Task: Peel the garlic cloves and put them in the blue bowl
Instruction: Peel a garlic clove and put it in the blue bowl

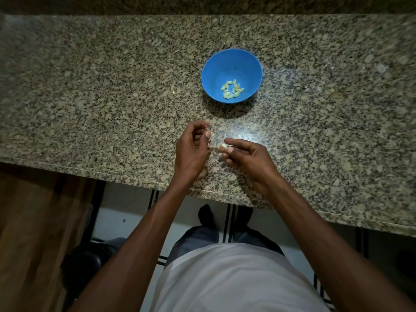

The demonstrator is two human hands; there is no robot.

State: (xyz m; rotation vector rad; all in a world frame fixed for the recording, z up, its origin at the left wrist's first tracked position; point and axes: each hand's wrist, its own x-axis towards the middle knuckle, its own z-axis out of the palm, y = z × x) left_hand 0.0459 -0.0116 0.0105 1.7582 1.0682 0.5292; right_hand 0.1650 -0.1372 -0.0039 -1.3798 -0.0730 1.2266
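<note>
Speckled granite counter [112, 86] fills the upper half of the view, its front edge running across above a tiled floor and the person's white shirt. Nearest, over that front edge, both forearms reach in. The right hand [246, 155] pinches a garlic clove [222, 147] between thumb and forefinger; the clove's exposed tip is pale and creamy, while its lower part looks brownish, with papery skin clinging to it. The left hand [192, 146] hovers just beside it, its fingers curled inward with thumb near fingertips; whether it holds a scrap of skin is too blurred to tell. Small pale flakes seem to lie on the counter around the hands, though they blend with the stone. Farther back, well apart from the hands, a blue bowl [211, 73] stands upright on the counter. Within it, a cluster of peeled cloves [231, 89], smooth and pale yellow-green, lies on the bottom toward the near side.
</note>
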